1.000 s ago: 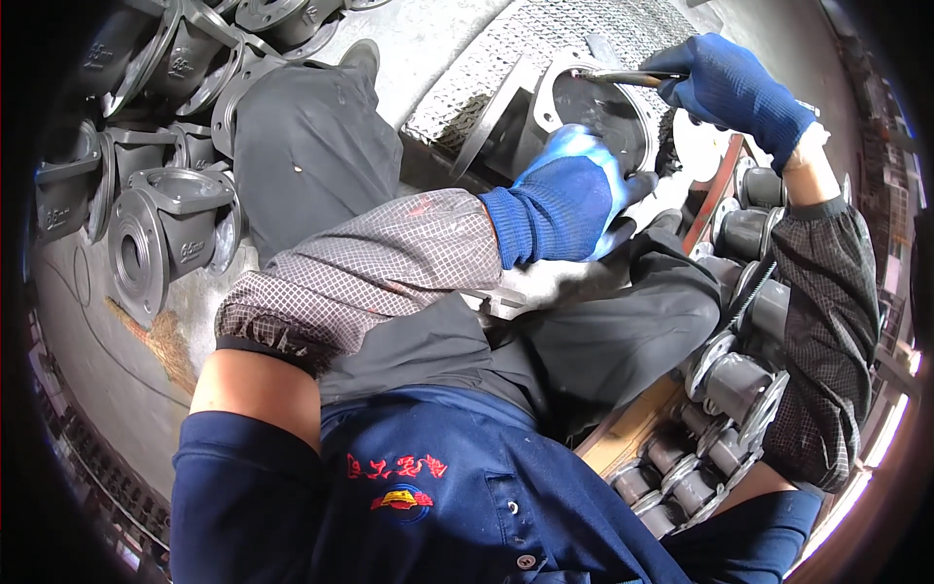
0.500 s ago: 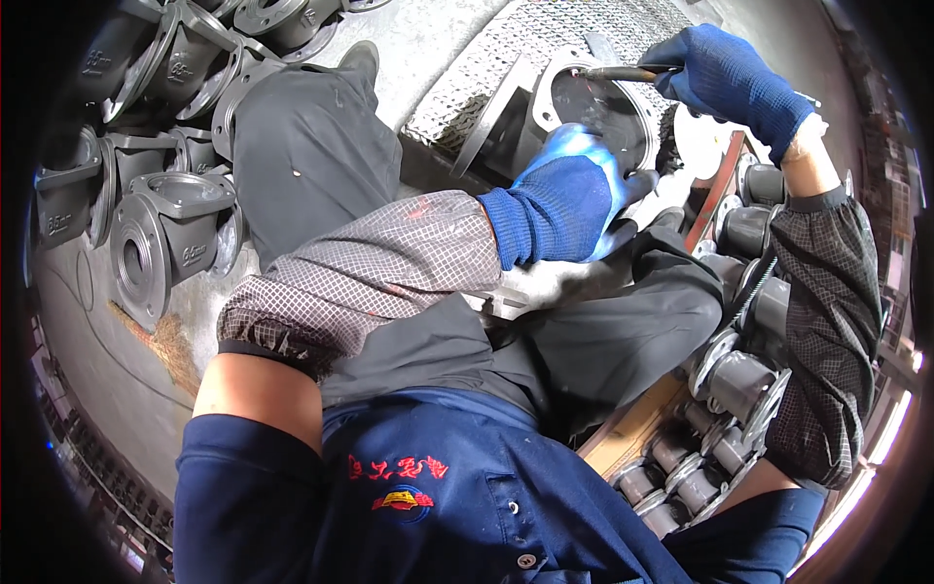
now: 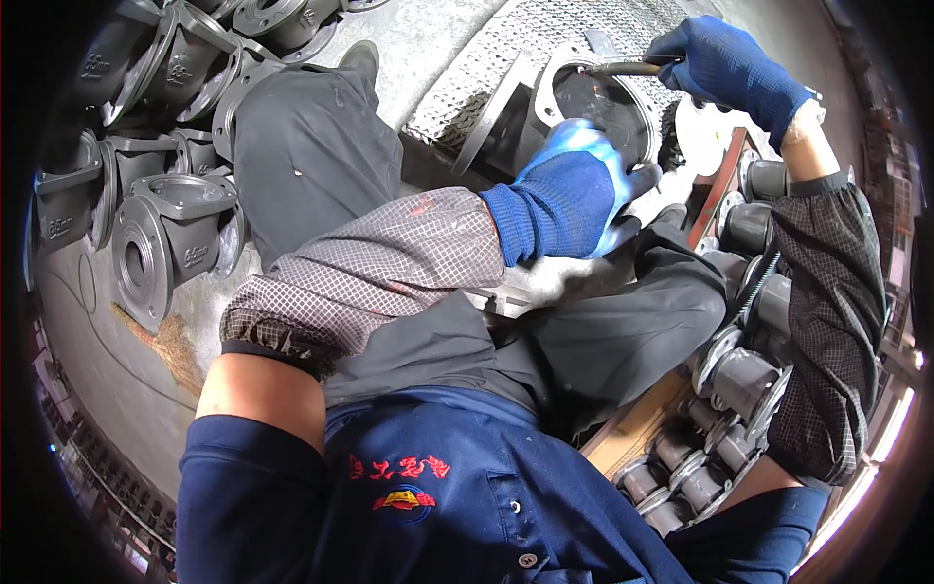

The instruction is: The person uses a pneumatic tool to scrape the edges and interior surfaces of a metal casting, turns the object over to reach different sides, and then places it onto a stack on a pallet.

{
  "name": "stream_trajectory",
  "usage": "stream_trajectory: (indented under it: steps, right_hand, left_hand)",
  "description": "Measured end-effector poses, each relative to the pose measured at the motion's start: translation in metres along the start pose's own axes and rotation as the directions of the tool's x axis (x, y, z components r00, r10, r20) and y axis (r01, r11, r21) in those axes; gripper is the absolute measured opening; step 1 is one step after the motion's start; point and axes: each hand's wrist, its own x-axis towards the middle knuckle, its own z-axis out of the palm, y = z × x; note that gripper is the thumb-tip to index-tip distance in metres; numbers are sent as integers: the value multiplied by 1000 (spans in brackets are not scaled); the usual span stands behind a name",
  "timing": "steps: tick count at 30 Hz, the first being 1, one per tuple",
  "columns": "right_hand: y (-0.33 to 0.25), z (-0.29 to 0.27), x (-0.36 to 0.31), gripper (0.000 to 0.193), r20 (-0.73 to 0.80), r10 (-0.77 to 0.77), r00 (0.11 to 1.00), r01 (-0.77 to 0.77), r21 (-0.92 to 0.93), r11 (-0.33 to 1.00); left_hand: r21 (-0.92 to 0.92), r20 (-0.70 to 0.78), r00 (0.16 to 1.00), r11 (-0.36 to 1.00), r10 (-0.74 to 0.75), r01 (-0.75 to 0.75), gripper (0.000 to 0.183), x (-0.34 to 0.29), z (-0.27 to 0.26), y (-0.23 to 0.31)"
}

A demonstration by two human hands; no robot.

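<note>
A grey flanged metal casting (image 3: 528, 129) lies tilted before me, its round opening facing up and toward me. My left hand (image 3: 574, 185), in a blue glove with dark fingertips, is closed on the near rim of its flange; part of the grip is hidden. My right hand (image 3: 732, 80), in a matching glove, is wrapped round a slim dark rod-shaped tool (image 3: 628, 69). The tool's tip reaches the far left rim of the opening. Its exact kind does not show.
Several similar castings (image 3: 185, 234) stand at the left, beside a straw brush (image 3: 167, 352). Smaller flanged parts (image 3: 744, 380) crowd the right, near a ribbed hose (image 3: 761, 280). A metal mesh sheet (image 3: 545, 44) lies behind the casting. My knees flank the work.
My right hand has shifted slightly upward with the tool, and the tip has moved a little right along the rim. My left hand stays nearly in place on the casting.
</note>
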Motion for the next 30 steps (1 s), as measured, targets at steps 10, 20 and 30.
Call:
stream_trajectory:
  steps: [10,20,30]
  right_hand:
    - [-18,-6,-13,16,47,74,996,-77,73,994]
    - [-8,47,-20,23,63,-29,998,33,-51,998]
    - [-5,55,-21,26,27,-8,1000,10,-94,996]
  left_hand:
    - [-22,22,1000,1000,13,-13,46,-6,-2,2]
    - [-95,16,995,991,100,-98,54,-19,2,1]
    - [-132,56,996,990,64,-56,49,-16,-4,-1]
